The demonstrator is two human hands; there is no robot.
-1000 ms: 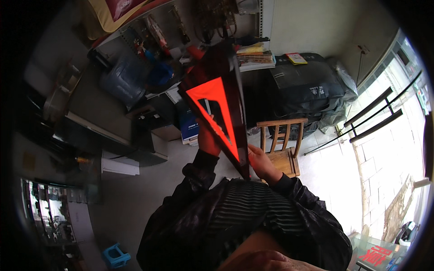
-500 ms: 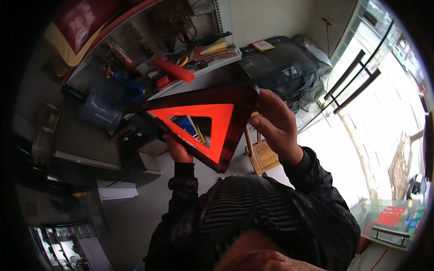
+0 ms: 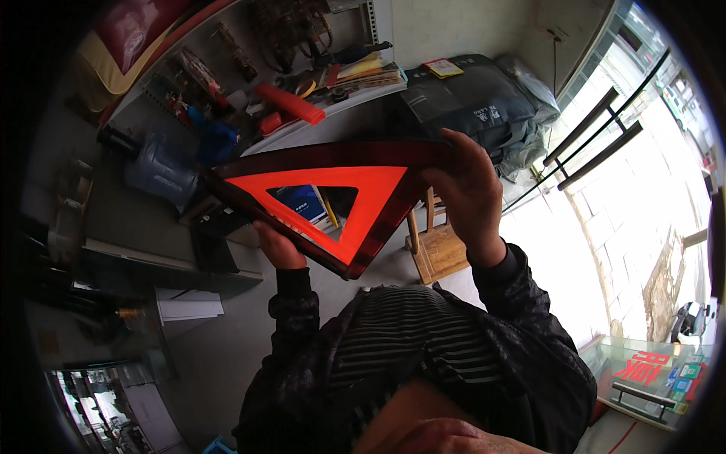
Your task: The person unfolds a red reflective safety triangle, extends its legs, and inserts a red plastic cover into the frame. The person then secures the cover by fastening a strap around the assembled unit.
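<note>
Two hands support the red warning triangle (image 3: 355, 198), which we hold up in front of the chest with its long edge uppermost and its point directed downward. Our left hand (image 3: 278, 248) grips the lower left edge from beneath, fingers closed behind the frame. Our right hand (image 3: 470, 195) clamps the upper right corner, fingers curled over the dark red border. Beyond the triangle stand a cluttered shelf (image 3: 325, 113) and a wooden stool (image 3: 439, 253).
</note>
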